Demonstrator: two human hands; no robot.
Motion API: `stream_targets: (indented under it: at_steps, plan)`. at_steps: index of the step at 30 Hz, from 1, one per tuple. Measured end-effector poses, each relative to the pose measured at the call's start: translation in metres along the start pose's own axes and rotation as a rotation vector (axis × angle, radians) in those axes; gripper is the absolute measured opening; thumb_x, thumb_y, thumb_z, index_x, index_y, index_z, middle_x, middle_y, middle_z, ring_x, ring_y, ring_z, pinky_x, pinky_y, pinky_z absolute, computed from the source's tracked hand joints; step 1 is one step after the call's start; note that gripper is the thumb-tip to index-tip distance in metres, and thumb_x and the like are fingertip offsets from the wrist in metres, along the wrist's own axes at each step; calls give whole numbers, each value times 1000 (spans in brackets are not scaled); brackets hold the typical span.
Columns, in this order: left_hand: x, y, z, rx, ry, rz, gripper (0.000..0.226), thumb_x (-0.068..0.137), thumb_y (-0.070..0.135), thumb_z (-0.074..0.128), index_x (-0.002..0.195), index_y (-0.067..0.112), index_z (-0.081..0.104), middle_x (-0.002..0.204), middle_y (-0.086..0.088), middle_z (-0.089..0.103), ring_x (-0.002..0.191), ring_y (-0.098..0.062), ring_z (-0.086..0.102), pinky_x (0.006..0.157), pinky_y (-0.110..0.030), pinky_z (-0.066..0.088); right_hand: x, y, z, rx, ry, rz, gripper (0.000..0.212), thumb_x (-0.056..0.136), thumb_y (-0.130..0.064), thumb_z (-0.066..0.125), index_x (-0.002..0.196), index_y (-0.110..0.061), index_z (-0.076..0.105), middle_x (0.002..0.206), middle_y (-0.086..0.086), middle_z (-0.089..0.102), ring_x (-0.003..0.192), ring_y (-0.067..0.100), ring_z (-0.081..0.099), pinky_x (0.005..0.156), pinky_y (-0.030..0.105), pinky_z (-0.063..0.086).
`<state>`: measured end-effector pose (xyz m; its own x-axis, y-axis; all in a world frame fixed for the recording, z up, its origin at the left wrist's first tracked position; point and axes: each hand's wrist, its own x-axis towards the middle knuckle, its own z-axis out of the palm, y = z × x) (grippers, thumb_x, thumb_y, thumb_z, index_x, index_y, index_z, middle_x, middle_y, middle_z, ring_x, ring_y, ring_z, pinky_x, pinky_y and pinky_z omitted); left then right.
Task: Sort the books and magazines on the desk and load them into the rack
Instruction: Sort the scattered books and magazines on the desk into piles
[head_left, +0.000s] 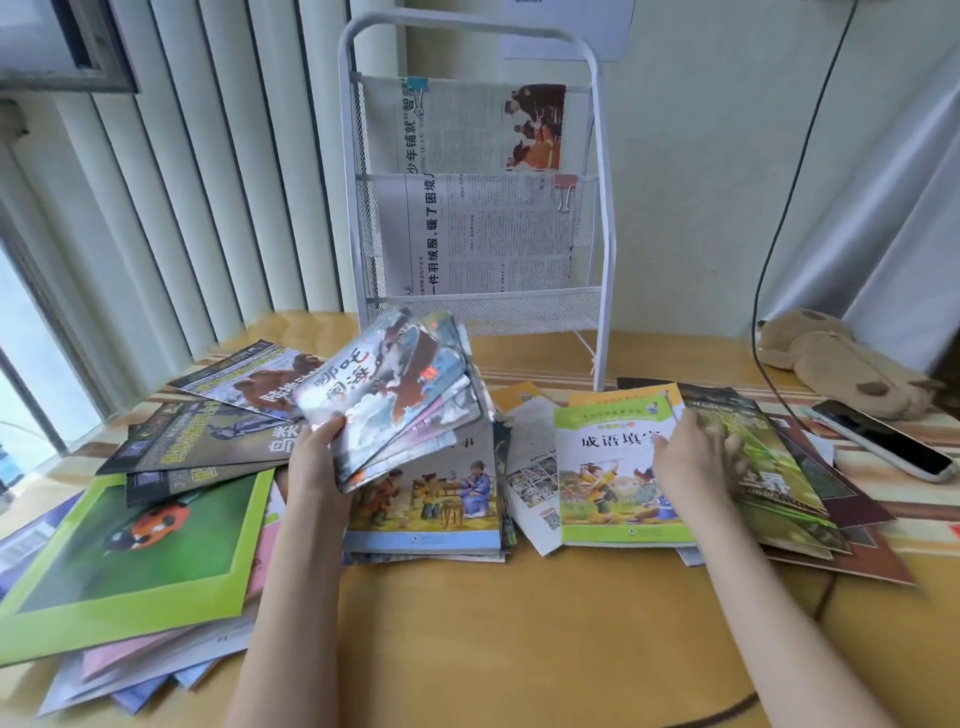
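Several thin picture books (395, 395), fanned loosely, were held in our left hand (317, 467), thumb curled over their lower corner, just in front of the rack (602, 208). Our right hand (691, 457) lay with fingers spread on the green magazine (753, 457), right of the rack's foot, beside the green-bordered book (613, 467); it gripped nothing we could see. Two newspapers (488, 228) already filled the rack's upper pockets. Left of the rack lay the ladybird book (140, 540) and dark magazines. Risk, we judged: a one-corner grip could let the fan slide apart, and overlapping piles could shift.
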<state>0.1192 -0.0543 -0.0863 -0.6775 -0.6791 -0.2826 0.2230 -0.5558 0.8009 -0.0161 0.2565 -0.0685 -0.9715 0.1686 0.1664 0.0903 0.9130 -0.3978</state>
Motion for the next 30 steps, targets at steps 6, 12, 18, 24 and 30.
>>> stream_targets:
  at_steps: [6, 12, 18, 24, 30]
  plan:
    - [-14, -2, 13, 128, -11, 96, 13, 93, 12, 53, 88, 24, 57, 78, 6, 64, 44, -3, 62, 38, -14, 44, -50, -53, 1, 461, -53, -416, 34, 92, -7, 53, 126, -10, 54, 121, 9, 57, 99, 17, 55, 82, 21, 44]
    - [-9, 2, 9, 84, 83, 98, 11, 92, 12, 53, 88, 22, 55, 79, 3, 62, 54, -10, 62, 41, -17, 46, -107, -97, 42, 287, -514, -451, 77, 68, -62, 70, 126, -22, 42, 124, 3, 53, 120, 28, 48, 98, 41, 43]
    - [-11, 2, 11, 100, 105, 90, 11, 92, 14, 53, 86, 23, 55, 78, 3, 58, 51, -10, 59, 38, -13, 42, -99, -98, 47, 639, -552, -257, 93, 73, -21, 81, 146, -24, 23, 136, 2, 47, 122, 23, 48, 100, 35, 43]
    - [-13, 1, 13, 112, 74, 98, 8, 93, 13, 53, 90, 20, 54, 79, 3, 59, 57, -10, 60, 47, -21, 45, -98, -84, 54, 1064, -489, -183, 68, 85, 15, 53, 129, -33, 36, 114, -1, 58, 87, 1, 61, 64, 15, 50]
    - [-13, -3, 17, 175, 49, 114, 11, 92, 12, 54, 87, 22, 57, 85, 1, 65, 74, -18, 62, 66, -31, 47, -95, -87, 50, 1055, -532, 76, 69, 77, -19, 78, 130, -22, 34, 118, 1, 52, 104, 19, 54, 82, 31, 45]
